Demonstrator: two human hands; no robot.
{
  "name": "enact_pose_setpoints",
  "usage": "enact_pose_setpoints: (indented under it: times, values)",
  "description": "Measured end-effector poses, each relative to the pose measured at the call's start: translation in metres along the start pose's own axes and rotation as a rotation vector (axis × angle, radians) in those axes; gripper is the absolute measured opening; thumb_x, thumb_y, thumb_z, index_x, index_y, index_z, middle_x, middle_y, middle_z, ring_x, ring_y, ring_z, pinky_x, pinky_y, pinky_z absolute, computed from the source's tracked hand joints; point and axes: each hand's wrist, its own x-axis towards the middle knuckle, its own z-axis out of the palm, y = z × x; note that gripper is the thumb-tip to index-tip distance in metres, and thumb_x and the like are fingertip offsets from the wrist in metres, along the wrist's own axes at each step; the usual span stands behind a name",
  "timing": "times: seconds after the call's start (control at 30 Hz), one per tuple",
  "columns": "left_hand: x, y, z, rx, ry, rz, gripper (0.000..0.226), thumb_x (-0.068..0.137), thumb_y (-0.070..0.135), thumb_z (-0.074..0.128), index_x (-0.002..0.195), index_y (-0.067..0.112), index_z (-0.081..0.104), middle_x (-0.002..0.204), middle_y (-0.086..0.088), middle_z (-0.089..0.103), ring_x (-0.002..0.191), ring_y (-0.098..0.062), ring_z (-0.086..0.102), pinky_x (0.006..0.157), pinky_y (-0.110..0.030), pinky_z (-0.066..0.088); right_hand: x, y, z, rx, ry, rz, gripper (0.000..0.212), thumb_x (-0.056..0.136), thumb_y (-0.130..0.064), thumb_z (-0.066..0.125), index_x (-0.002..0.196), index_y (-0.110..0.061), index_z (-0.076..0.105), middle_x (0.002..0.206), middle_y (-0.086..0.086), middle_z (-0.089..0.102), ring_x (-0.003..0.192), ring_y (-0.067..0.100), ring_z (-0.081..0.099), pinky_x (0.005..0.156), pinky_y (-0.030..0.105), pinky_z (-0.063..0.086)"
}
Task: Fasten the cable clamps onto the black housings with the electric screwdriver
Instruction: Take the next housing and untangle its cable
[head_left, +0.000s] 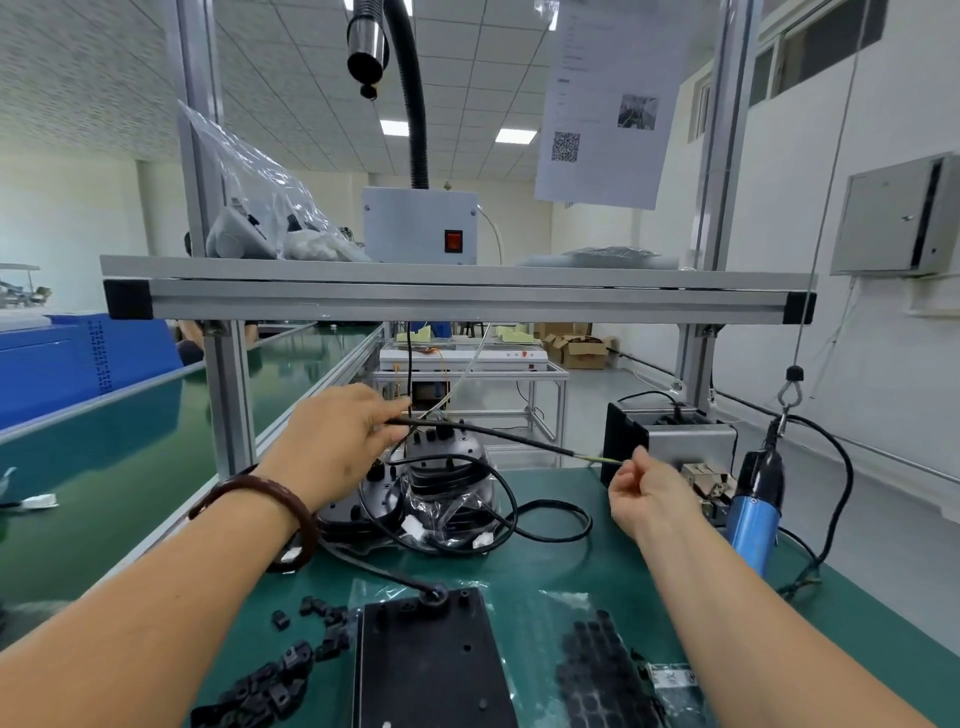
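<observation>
Just above the middle of the frame, the left hand (337, 441) has its fingers curled round a black cable (498, 433), which runs taut and slightly downward to the right; the right hand (641, 493), at centre right, pinches the cable's thin yellowish end between thumb and fingertips; a dark bracelet (270, 493) sits on the left wrist

The black housings (447, 486) stand on the green table (571, 566) in the middle of the frame, just below the stretched cable, partly wrapped in clear plastic with more black leads looped around them; the cable clamps (283, 675) lie loose in a scatter at the lower left, on the table and apart from the housings; the electric screwdriver (756, 506), blue-bodied, hangs from a hook and wire at the right of the frame, just beside the right hand and untouched by it

At bottom centre lies a flat black plate (431, 670), and to its right a clear bag of small black pads (597, 670); a grey metal box (675, 439) stands behind the right hand; an aluminium shelf (457, 296) crosses the frame above, carrying a grey unit with a red switch (418, 226); a printed sheet with a QR code (608, 104) hangs at the upper right
</observation>
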Motion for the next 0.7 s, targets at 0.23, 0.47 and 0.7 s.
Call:
enact_pose_setpoints:
  times: [0.23, 0.47, 0.7]
  values:
    - [-0.086, 0.02, 0.035, -0.041, -0.041, 0.259, 0.034, 0.088, 0.04, 0.061, 0.12, 0.032, 0.064, 0.119, 0.014, 0.065, 0.106, -0.011, 0.062, 0.099, -0.032, 0.047, -0.004, 0.041, -0.02, -0.205, -0.008, 0.151, 0.019, 0.097, -0.002, 0.052, 0.078, 0.001, 0.05, 0.073, 0.011, 0.048, 0.034, 0.01, 0.053, 0.03, 0.014, 0.04]
    - [-0.102, 0.01, 0.061, -0.134, -0.282, 0.083, 0.036, 0.097, 0.049, 0.04, 0.131, 0.045, 0.05, 0.114, 0.017, 0.063, 0.109, -0.004, 0.057, 0.093, -0.021, 0.043, -0.042, 0.068, -0.019, -0.532, -0.125, 0.266, 0.017, 0.098, -0.004, 0.05, 0.113, 0.003, 0.047, 0.097, 0.024, 0.056, 0.048, 0.017, 0.061, 0.032, 0.018, 0.045]
    - [-0.105, 0.007, 0.068, -0.23, -0.268, 0.048, 0.03, 0.096, 0.044, 0.047, 0.123, 0.044, 0.059, 0.095, 0.016, 0.063, 0.094, -0.002, 0.057, 0.083, -0.017, 0.043, -0.083, 0.106, -0.024, -1.383, -0.553, -0.122, 0.012, 0.088, -0.025, 0.066, 0.092, -0.017, 0.075, 0.073, -0.011, 0.067, 0.054, -0.001, 0.051, 0.052, 0.014, 0.039]
